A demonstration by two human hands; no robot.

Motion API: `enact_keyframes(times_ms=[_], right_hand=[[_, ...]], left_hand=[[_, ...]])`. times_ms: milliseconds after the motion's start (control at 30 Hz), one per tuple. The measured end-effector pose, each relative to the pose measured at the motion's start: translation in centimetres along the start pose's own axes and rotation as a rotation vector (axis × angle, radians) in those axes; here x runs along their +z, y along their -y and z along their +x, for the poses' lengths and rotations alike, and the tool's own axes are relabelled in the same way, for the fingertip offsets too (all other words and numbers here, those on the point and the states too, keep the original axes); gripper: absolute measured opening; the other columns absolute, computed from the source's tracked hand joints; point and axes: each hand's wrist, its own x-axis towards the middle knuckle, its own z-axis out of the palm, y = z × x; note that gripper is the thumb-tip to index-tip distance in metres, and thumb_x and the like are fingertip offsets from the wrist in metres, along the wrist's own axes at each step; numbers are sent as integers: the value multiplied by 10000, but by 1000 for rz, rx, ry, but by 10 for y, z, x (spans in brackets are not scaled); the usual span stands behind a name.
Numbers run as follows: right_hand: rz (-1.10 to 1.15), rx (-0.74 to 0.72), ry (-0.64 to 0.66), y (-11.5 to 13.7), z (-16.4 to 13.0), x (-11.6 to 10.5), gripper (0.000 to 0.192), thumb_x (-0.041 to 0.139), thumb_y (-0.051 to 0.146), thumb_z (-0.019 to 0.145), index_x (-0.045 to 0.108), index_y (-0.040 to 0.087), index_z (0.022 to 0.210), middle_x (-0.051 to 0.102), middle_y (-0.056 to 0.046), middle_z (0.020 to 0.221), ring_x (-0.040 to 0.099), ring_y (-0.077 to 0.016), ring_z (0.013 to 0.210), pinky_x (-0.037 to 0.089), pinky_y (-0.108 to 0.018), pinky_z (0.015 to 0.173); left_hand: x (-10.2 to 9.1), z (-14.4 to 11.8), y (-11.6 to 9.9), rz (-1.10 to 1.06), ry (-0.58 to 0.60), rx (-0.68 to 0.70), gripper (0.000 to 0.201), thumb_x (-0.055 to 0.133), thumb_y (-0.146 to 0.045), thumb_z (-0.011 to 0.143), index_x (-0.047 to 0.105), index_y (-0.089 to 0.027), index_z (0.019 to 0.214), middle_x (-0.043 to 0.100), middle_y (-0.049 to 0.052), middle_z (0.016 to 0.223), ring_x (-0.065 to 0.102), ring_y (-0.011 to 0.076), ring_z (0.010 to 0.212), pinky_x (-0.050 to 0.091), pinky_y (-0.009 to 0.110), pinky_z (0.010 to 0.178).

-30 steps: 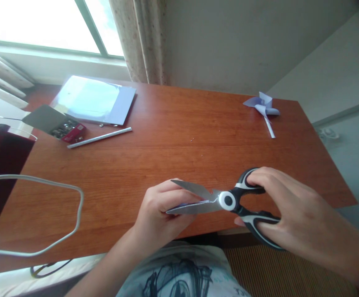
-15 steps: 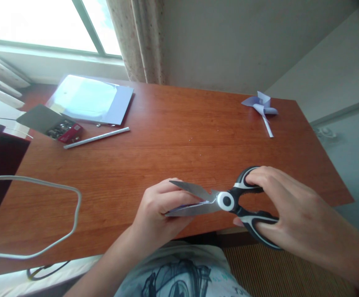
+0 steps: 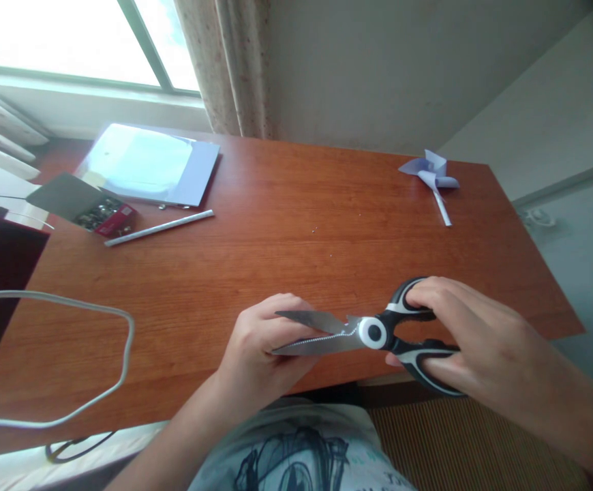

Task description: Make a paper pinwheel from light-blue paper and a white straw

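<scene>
Two hands at desk [image 3: 286,225] edge: right hand [image 3: 480,348] gripped scissors [image 3: 368,333], blades half-shut; left hand [image 3: 260,351] fingers pinched something hidden between blades. Finished paper pinwheel [image 3: 432,174] far right.

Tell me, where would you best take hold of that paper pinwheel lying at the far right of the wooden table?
Probably by the thin white stick of the pale lilac paper pinwheel, coming from the near side. The stick points toward the person and lies flat on the reddish-brown wooden table, while the folded vanes look easy to crush.
</scene>
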Motion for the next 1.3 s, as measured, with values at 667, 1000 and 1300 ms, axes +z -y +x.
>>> enact_keyframes(times_ms=[667, 1000, 1300], right_hand=[[890, 738, 172, -58, 25, 40, 425, 871, 514, 687, 645, 213, 882, 665, -8, 815, 638, -191, 768, 532, -300, 705], [976, 741, -20, -76, 17, 65, 423, 780, 492, 799, 674, 179, 1063, 744, -115, 1034, 717, -256, 923, 586, -378, 836], [-50, 546, -286, -93, 15, 92, 373, 693, 405, 836, 672, 161, 1118, 741, -165, 1082, 718, -359, 963, 569, -478, 852]], left_hand=[[1, -2, 4, -291, -43, -450, 132, 742, -244, 886, 738, -163, 782, 704, 22, 748, 607, 116, 678, 466, 198, 619], [4, -10, 17, -827, -331, -798, 168, 863, -341, 776, 781, -203, 826, 681, -24, 697, 558, 62, 573, 426, 123, 506], [12, -4, 12, -1177, -583, -884, 278, 849, -309, 719, 788, -165, 949, 772, 35, 837, 699, 148, 700, 592, 205, 652]])
